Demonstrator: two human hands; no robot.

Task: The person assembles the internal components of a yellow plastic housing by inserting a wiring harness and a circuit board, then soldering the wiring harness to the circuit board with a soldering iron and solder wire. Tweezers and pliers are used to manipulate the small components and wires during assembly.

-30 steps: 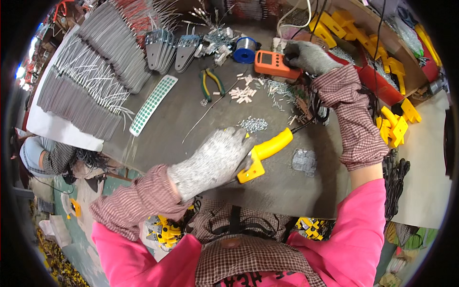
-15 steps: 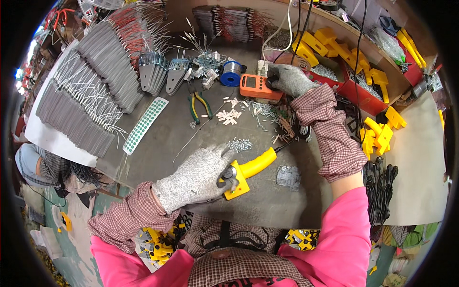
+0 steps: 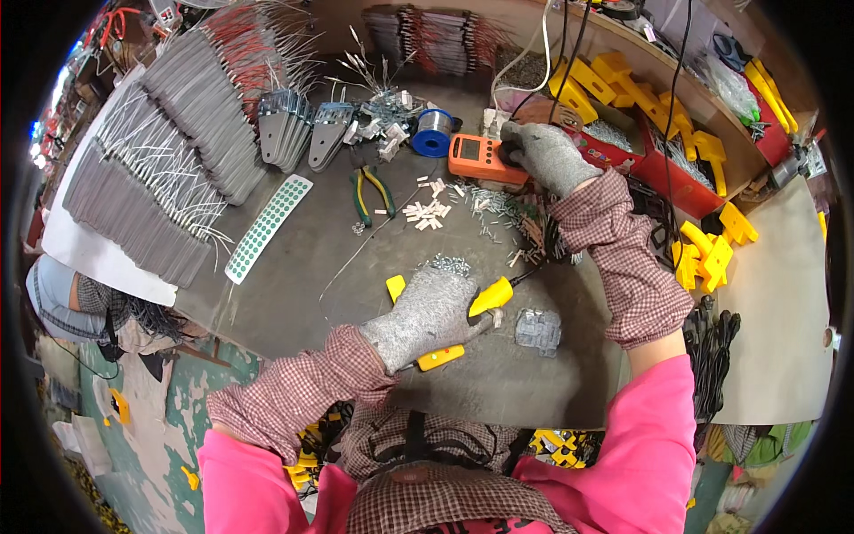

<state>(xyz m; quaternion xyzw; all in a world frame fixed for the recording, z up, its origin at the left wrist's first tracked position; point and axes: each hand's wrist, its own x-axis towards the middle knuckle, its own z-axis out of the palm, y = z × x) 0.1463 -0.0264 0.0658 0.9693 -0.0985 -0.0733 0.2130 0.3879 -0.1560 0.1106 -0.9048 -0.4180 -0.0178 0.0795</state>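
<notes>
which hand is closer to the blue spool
The right: the right hand is to the right of the blue spool, at the orange meter; the left hand is farther, on the person's side, around a yellow handle.

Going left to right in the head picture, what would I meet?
White strip with green dots, green-and-yellow-handled pliers, blue spool of silvery wire, orange boxy meter, grey-gloved right hand, black cable bundle.

Workshop — pliers [image 3: 359, 194], spool [image 3: 432, 135], yellow parts [image 3: 714, 263]
</notes>
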